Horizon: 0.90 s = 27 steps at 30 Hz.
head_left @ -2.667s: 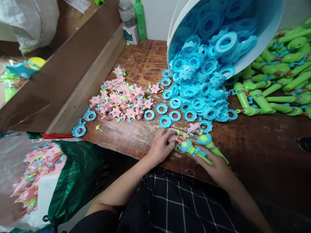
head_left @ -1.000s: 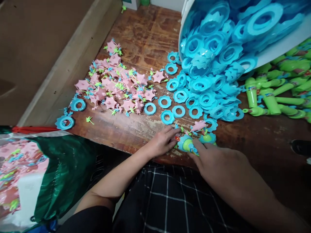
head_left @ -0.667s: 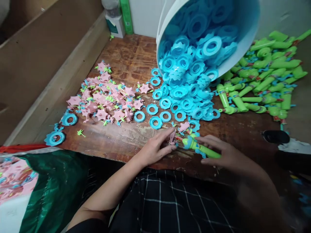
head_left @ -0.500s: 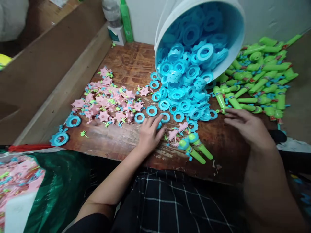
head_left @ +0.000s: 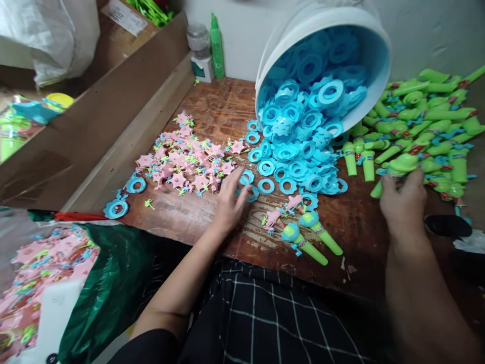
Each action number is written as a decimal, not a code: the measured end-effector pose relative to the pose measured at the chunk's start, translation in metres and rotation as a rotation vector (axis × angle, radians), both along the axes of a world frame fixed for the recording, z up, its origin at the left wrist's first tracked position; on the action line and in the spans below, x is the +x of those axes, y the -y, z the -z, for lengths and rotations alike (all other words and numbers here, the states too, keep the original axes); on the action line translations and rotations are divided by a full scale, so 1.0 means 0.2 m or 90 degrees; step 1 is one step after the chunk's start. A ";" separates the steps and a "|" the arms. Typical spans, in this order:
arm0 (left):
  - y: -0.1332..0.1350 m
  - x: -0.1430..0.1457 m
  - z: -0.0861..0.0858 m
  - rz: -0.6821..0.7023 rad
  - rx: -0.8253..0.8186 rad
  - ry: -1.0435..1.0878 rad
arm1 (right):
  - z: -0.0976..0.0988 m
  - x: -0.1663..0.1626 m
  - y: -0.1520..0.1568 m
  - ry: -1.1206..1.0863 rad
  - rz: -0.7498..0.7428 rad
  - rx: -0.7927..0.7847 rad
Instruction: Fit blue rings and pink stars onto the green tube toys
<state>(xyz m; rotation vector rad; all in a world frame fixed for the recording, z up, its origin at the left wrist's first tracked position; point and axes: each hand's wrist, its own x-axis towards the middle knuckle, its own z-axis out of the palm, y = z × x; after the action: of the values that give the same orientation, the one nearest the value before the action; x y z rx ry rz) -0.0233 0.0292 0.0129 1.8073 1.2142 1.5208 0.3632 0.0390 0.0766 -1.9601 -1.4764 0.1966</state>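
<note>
The wand (head_left: 402, 165) lay at the near edge of the green pile (head_left: 441, 126), with the fingers of the right hand (head_left: 403, 194) grasping it about its rounded head. It looked like hollow plastic: probably light, stiff and a little slippery, not easily broken, though its small attached parts might snag or snap. The straight handle, pointing down and left, seemed the surest hold. Neighbouring wands crowded its far side, crossing one another, and could catch on it.

The left hand (head_left: 229, 205) held nothing that could be made out; its thumb and fingers were parted over loose rings (head_left: 266, 186), contact uncertain. Between the hands, two wands with blue collars (head_left: 309, 248) lay side by side, pink stars at their tips. Behind stood a tipped bucket (head_left: 264, 63) spilling rings; more stars (head_left: 178, 180) were heaped left, before a board (head_left: 125, 83).
</note>
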 end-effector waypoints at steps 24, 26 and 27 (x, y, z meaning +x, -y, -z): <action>0.36 0.19 -0.12 0.388 -0.436 0.486 | 0.09 -0.95 0.57 -0.688 -0.302 -0.411; 0.34 0.12 -0.12 0.381 -0.413 0.369 | 0.11 -0.95 0.58 -0.882 -0.259 -0.521; 0.31 0.06 -0.11 0.332 -0.370 0.285 | 0.12 -0.94 0.59 -0.924 -0.248 -0.552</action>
<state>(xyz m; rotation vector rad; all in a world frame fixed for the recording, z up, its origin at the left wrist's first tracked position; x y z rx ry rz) -0.0104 -0.0321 0.0353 1.1844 0.7700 1.0451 0.1743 -0.0783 0.0519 -1.2557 -0.6793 2.1481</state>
